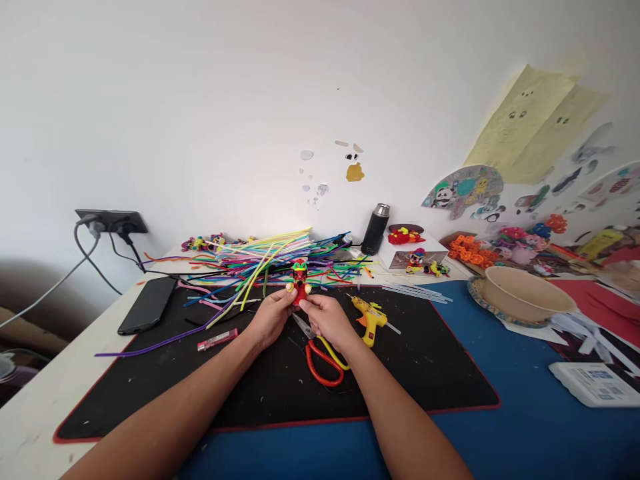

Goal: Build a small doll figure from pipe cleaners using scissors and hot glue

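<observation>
Between my two hands is a small pipe-cleaner figure (299, 275), red with yellow, green and black parts, held upright above the black mat. My left hand (274, 316) pinches its lower left side. From the other side, the fingers of my right hand (325, 320) close on its red lower part. Scissors (324, 365) with red and yellow handles lie on the mat below my right hand, their blades partly hidden by it. To the right rests a yellow hot glue gun (371, 320). A pink lighter (218, 340) lies left of my left hand.
A heap of coloured pipe cleaners (270, 252) spreads along the wall behind the mat (410, 380). A phone (147, 305) lies at left. At the back right stand a black flask (375, 230), a white box (395, 255) bearing figures, and a beige bowl (525, 293).
</observation>
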The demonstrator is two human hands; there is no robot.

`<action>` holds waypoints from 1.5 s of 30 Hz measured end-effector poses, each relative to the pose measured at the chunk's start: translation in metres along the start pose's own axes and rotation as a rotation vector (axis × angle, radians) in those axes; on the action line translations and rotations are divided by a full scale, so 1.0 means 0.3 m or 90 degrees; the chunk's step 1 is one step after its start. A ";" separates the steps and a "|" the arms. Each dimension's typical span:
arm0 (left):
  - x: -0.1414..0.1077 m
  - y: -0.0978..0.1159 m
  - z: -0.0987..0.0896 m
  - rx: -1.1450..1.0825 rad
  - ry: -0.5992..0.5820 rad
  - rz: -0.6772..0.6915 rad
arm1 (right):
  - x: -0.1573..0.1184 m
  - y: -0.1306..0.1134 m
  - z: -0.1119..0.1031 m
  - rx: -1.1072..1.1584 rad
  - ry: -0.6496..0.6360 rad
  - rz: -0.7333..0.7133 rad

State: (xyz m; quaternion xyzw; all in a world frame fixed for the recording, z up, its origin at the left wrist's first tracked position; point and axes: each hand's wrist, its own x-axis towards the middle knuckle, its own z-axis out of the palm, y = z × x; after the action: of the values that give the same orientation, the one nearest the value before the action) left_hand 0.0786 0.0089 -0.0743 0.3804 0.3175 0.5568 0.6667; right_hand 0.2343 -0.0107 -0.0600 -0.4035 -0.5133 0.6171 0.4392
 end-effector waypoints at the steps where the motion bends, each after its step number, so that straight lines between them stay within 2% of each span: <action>1: -0.001 0.004 0.003 0.003 0.002 0.001 | -0.001 -0.002 0.000 -0.006 0.003 0.001; 8: 0.016 0.081 -0.010 0.036 0.041 0.040 | -0.008 -0.044 -0.014 0.003 0.071 -0.036; 12: 0.017 0.111 -0.033 0.076 0.027 -0.003 | -0.004 -0.060 -0.025 0.054 0.118 -0.058; 18: -0.004 0.116 -0.010 0.125 -0.036 -0.091 | -0.004 -0.074 -0.030 0.112 0.129 -0.049; 27: -0.038 0.129 0.033 0.177 -0.107 -0.129 | 0.001 -0.075 -0.042 0.165 0.142 -0.065; 45: -0.025 0.117 0.010 0.109 -0.106 -0.147 | 0.007 -0.074 -0.049 0.196 0.162 -0.061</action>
State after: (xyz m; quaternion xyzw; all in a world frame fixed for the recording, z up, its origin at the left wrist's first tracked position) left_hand 0.0624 0.0043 -0.0425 0.4414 0.3493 0.4138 0.7155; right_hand 0.2504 -0.0028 -0.0402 -0.3814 -0.3721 0.6105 0.5860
